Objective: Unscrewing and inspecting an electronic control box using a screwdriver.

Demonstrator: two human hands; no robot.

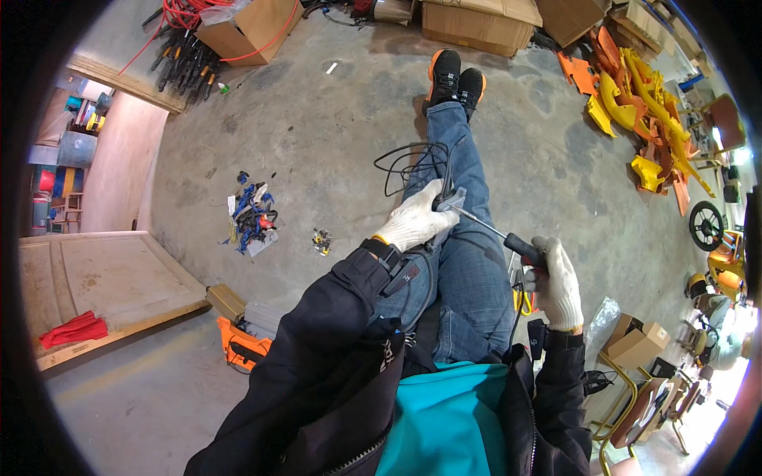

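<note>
My left hand [411, 217], in a white knit glove, is closed around a small dark part [441, 198] with a pale, translucent piece at its edge, held over my thighs. Thin black cable [403, 165] loops out past it across my jeans. In my gloved right hand [559, 292] is a screwdriver [525, 248] with a dark handle and a long metal shaft. Its shaft points left toward the part, and the tip ends at or beside the translucent piece. Whether the tip sits in a screw cannot be made out. My fingers hide most of the part.
On the floor at left lie a heap of blue and black scraps [252, 216] and a small pile of tiny parts [321, 241]. An orange tool [241, 346] rests near my left elbow. Yellow and orange plastic panels [623, 99] lie far right; a cardboard box [635, 341] stands right.
</note>
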